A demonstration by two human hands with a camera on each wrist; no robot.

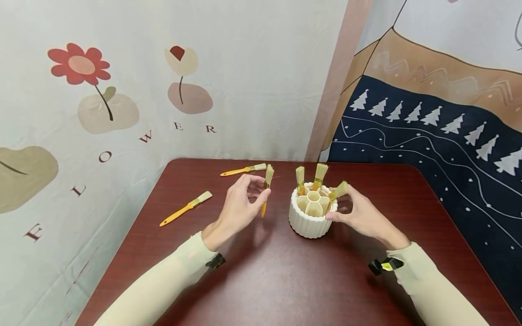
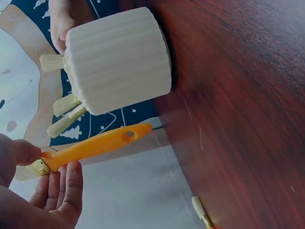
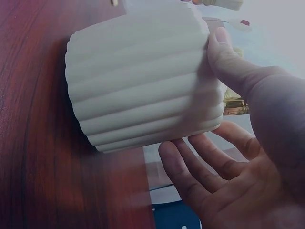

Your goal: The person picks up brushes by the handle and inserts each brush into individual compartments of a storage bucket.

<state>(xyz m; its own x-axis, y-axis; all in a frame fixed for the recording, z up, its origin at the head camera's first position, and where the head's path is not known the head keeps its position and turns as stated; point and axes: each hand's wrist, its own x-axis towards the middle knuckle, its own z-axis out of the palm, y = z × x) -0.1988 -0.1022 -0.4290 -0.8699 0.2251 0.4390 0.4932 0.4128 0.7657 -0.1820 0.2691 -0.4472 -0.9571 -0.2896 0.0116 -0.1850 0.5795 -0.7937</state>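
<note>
My left hand (image 1: 238,201) pinches a paintbrush (image 1: 269,174) between thumb and fingers, just left of the white ribbed round holder (image 1: 306,222). In the left wrist view the brush's orange handle (image 2: 97,145) points toward the table, with its metal band at the fingertips. My right hand (image 1: 369,216) grips the holder's right side, the thumb near the rim and the fingers around the wall. Several paintbrushes stand bristles up in the holder's compartments; one brush (image 1: 320,175) is at the back, another (image 1: 300,177) at the left, and a tilted one (image 1: 338,190) beside my right hand.
Two more paintbrushes lie on the dark red table (image 1: 261,280): one brush (image 1: 185,209) at the left, the other brush (image 1: 243,170) near the back edge. Printed cloths (image 1: 261,81) hang behind the table and along its sides.
</note>
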